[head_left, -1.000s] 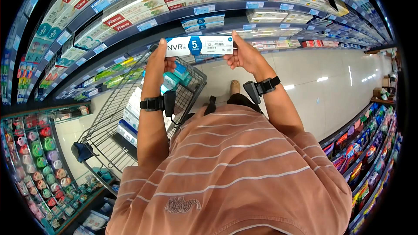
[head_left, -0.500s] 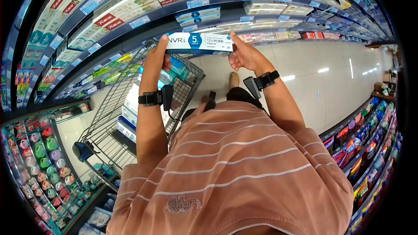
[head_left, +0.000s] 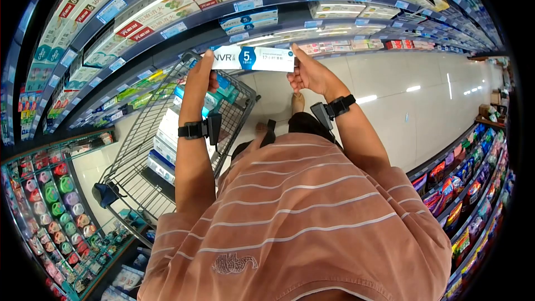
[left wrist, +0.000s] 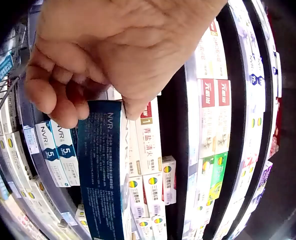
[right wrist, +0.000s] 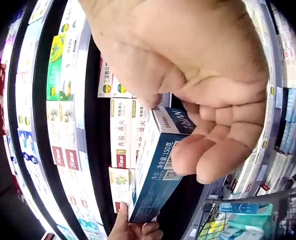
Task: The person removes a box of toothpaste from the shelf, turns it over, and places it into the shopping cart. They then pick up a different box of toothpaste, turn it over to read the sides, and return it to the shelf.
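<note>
A long white and blue toothpaste box (head_left: 253, 59) marked NVR is held up crosswise between both hands, its printed front facing up in the head view. My left hand (head_left: 202, 73) pinches its left end, thumb along the end and fingers curled behind. At the other end, my right hand (head_left: 315, 75) grips with thumb above and fingers bent underneath. The left wrist view shows the box's dark blue side (left wrist: 103, 170), covered in small print. In the right wrist view, the thumb and curled fingers (right wrist: 220, 157) hold the near end of the box.
Behind the box run store shelves with toothpaste boxes, including a small stack of matching NVR boxes (head_left: 248, 20). A wire shopping cart (head_left: 123, 159) stands at left, holding white boxes (head_left: 161, 159) and teal packages (head_left: 227, 96). Shiny floor (head_left: 401, 117) lies at right, beside a shelf of colourful packs (head_left: 462, 200).
Half a second ago the box was tilted so its dark underside showed; now it is turned back with its white front toward the head view. Both hands have kept their hold.
</note>
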A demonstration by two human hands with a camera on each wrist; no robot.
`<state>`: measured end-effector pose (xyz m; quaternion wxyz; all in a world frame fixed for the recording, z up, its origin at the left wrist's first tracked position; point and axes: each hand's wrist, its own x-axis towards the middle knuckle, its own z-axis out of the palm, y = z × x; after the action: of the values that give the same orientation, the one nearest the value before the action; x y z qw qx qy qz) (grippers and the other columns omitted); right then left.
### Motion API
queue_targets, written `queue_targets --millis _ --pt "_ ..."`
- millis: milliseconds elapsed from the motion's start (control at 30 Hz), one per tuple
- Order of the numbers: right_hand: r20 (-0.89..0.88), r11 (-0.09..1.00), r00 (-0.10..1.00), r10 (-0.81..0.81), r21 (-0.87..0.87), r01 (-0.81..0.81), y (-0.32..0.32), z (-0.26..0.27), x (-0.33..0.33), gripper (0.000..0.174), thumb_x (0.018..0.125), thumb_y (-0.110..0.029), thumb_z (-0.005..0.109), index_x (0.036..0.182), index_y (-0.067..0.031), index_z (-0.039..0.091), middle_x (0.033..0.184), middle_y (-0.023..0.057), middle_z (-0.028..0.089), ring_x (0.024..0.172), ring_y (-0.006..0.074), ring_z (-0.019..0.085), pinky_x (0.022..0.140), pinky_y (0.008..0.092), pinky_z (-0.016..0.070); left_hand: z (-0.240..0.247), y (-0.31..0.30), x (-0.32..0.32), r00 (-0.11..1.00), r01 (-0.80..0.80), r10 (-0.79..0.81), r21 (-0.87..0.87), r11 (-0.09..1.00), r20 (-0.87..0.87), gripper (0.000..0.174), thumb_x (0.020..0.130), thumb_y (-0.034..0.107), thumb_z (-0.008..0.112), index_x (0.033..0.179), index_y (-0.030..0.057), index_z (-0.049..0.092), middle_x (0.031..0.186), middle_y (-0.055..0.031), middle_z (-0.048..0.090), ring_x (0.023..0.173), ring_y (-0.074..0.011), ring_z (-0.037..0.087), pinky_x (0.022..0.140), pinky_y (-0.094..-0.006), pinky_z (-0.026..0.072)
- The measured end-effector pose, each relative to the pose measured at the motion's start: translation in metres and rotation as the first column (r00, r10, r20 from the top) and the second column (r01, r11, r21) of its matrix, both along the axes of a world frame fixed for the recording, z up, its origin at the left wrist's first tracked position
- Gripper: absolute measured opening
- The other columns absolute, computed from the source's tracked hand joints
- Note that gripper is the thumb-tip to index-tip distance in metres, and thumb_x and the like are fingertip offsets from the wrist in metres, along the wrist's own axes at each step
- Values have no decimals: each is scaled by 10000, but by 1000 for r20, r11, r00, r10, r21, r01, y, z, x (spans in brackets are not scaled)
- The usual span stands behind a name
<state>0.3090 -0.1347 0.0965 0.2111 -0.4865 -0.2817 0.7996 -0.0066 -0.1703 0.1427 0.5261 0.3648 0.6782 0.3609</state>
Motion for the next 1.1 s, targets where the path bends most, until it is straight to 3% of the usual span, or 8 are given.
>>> queue_targets --millis 67,200,333,500,633,733,1033,1100 --pt "-78 999 997 -15 32 18 2 -7 5 623 980 -629 480 967 -20 610 767 90 628 625 179 624 580 339 553 -15 1 -5 999 18 -18 6 1000 27 705 909 665 551 1158 16 666 876 -54 597 701 -123 596 543 -266 451" --pt "-112 991 992 -65 109 77 7 -4 4 406 993 -420 579 1124 -37 611 938 78 629 806 181 649 678 318 561 -18 2 5 995 0 -3 34 999 105 597 951 586 562 1121 20 645 1046 -87 657 877 -144 610 651 -264 460" --pt "-78 973 993 -84 207 99 26 -7 3 426 961 -379 640 1187 -23 586 1021 84 618 873 195 659 737 338 569 -42 22 1 988 -36 37 -5 999 148 780 926 634 550 1343 -24 558 1083 -97 622 915 -181 624 670 -296 487" --pt "-13 954 990 -141 267 139 62 -20 1 534 916 -352 707 1276 6 543 1151 111 586 969 218 647 823 328 566 -73 59 4 997 -50 46 69 996 61 785 919 596 567 1374 -42 530 1142 -112 615 1018 -196 602 767 -321 501" --pt "-12 953 989 -150 266 148 95 -42 3 497 911 -313 717 1240 21 553 1125 111 594 971 222 647 872 327 557 -95 89 12 994 -105 107 110 988 -16 577 953 531 554 1221 24 618 1109 -88 636 915 -197 611 785 -322 496" --pt "-5 955 989 -148 258 144 116 -53 1 423 920 -264 711 1200 14 559 1093 96 595 998 222 642 895 327 552 -119 116 7 996 -83 84 -22 996 41 619 935 536 576 1267 15 609 1161 -125 620 936 -210 604 829 -321 495" --pt "42 950 989 -139 289 121 165 -87 -3 438 905 -260 726 1204 16 566 1081 83 616 988 196 639 890 311 550 -125 148 21 991 -126 127 35 991 -38 876 906 509 596 1551 11 274 1136 -171 644 999 -243 619 882 -353 491" --pt "81 944 981 -174 297 143 170 -85 -5 460 891 -280 733 1203 23 581 1015 71 640 914 171 642 840 296 555 -121 155 24 990 -125 125 12 992 -59 804 914 482 593 1508 -3 351 1135 -170 644 1001 -244 619 891 -353 498"
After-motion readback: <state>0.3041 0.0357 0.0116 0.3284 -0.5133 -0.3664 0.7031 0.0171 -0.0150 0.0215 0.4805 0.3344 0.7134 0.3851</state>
